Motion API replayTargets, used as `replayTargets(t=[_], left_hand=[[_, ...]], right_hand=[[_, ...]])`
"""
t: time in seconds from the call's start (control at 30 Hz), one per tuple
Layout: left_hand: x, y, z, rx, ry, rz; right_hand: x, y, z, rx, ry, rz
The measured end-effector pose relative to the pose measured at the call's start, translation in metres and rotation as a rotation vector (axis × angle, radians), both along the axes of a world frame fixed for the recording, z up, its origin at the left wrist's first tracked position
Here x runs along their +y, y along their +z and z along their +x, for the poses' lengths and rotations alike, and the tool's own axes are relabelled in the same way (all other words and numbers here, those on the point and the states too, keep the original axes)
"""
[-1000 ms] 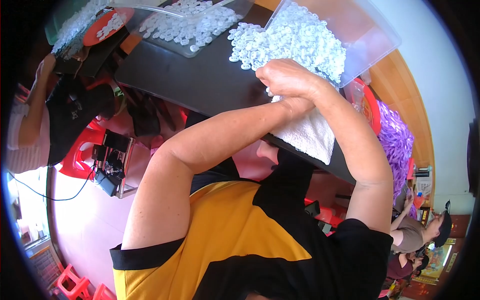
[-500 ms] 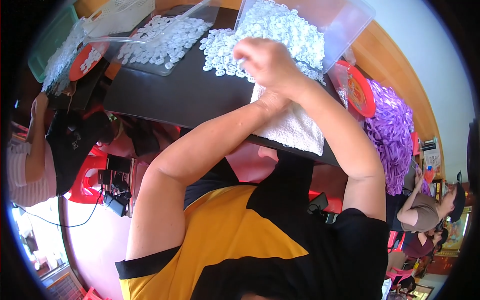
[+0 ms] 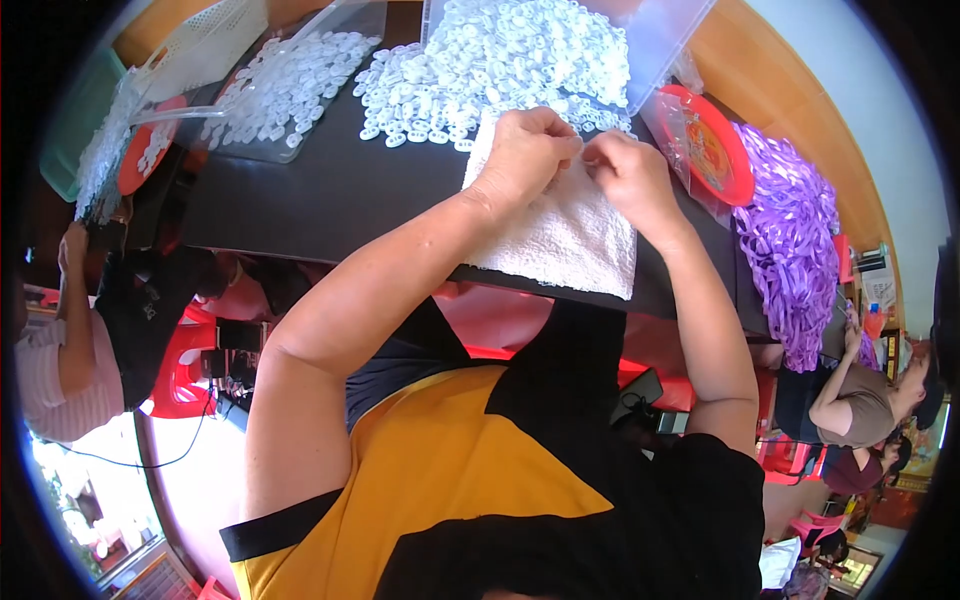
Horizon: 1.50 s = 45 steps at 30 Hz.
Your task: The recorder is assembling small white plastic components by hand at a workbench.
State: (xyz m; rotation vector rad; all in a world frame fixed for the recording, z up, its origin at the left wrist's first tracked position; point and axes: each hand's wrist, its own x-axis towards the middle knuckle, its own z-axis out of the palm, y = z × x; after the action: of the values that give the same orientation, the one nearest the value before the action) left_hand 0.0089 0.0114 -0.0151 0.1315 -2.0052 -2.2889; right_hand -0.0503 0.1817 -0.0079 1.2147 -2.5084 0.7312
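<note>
Above a white towel (image 3: pixel 560 235) on the dark table, my two hands face each other, a small gap between their fingertips. My left hand (image 3: pixel 525 155) has its thumb and fingers pinched together. Opposite it, my right hand (image 3: pixel 635 175) is also closed in a pinch. Whatever sits between the fingers of either hand is too small to make out. Just beyond the towel lies a heap of small oval whitish plastic pieces (image 3: pixel 425 105), spilling from a tipped clear plastic bin (image 3: pixel 665 45).
A clear tray (image 3: pixel 275 145) with more pieces lies to the left. On the right are a red plate (image 3: pixel 715 140) and a heap of purple ribbons (image 3: pixel 790 240). Another person's hand (image 3: pixel 72 245) works at the far left, near a green bin (image 3: pixel 75 140).
My right hand has drawn back from the heap of pieces to the right. My arms, crossed at the wrists before, are now apart, with both hands over the towel.
</note>
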Motion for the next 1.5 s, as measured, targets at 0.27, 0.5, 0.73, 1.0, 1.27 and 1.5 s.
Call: replayTargets(t=[0.27,0.5,0.73,1.0,1.27,1.5], left_hand=[[0.002,0.003,0.002,-0.021,0.014,0.022],[0.002,0.008,0.004,-0.036,0.028,-0.001],[0.003,0.012,0.005,-0.056,0.022,0.039],[0.002,0.013,0.007,-0.044,0.027,0.020],[0.002,0.013,0.006,-0.055,0.032,-0.008],[0.002,0.014,0.007,-0.050,0.027,-0.041]], right_hand=[[0.001,-0.008,0.013,0.355,-0.107,0.063],[0.002,-0.007,0.018,0.343,-0.175,0.158],[0.002,-0.009,0.018,0.337,-0.157,0.111],[0.003,-0.005,0.021,0.349,-0.282,0.202],[0.009,0.001,0.018,0.178,-0.237,0.216],[0.016,0.005,0.017,0.129,-0.195,0.216]])
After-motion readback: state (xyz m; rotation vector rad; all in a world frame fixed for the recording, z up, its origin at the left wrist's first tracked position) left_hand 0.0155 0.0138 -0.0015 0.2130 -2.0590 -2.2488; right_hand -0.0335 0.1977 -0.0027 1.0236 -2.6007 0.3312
